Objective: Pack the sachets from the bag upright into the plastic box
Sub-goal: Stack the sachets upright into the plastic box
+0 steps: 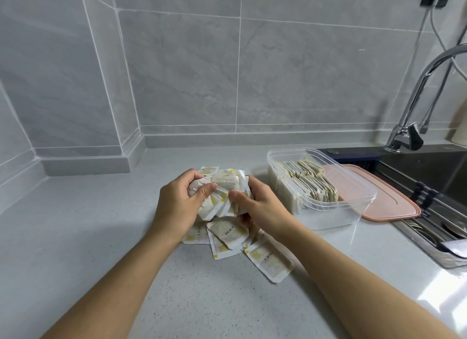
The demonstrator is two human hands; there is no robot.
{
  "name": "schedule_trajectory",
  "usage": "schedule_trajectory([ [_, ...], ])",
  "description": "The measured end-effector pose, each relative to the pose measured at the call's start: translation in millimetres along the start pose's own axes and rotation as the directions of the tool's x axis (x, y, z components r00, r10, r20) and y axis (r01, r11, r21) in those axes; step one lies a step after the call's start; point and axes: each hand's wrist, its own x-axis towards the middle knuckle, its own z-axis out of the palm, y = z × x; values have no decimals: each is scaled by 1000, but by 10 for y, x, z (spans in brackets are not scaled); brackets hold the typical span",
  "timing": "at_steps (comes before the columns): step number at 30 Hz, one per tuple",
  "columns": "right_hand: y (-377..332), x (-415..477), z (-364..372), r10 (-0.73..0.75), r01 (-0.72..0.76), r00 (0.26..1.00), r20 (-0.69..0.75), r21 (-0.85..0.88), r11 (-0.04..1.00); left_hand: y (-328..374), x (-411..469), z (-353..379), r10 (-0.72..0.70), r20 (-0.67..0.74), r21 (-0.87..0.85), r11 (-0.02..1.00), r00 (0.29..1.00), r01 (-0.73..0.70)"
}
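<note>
Head view. Your left hand [177, 202] and right hand [260, 204] close from either side on a bunch of sachets [225, 192], white with yellow print, held fanned and roughly on edge just above the countertop [101, 237]; each thumb presses on the near face of the bunch, the fingers wrapping behind. Under and at 6 o'clock of your hands, loose sachets [227, 235] lie flat on the counter, one more [269, 261] lying apart at 5 o'clock. At 3 o'clock of the bunch stands the clear plastic box [353, 212], with a row of packed sachets [305, 182] standing upright along its left side and its right part bare. A pink lid [394, 204] lies under the box, next to the sink [429, 172], with the tap [414, 106] at 2 o'clock.
</note>
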Motion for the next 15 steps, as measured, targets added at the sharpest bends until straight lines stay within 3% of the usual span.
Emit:
schedule_trajectory([
  [4, -28, -35, 8, 8, -7, 999, 42, -11, 1000, 38, -7, -38, 54, -3, -17, 998, 999, -54],
  [11, -23, -16, 62, -40, 56, 997, 72, -229, 972, 25, 10, 11, 20, -36, -68, 997, 999, -22],
  [15, 9, -4, 15, -37, 44, 999, 35, -221, 974, 17, 13, 26, -31, 10, -207, 978, 999, 32],
])
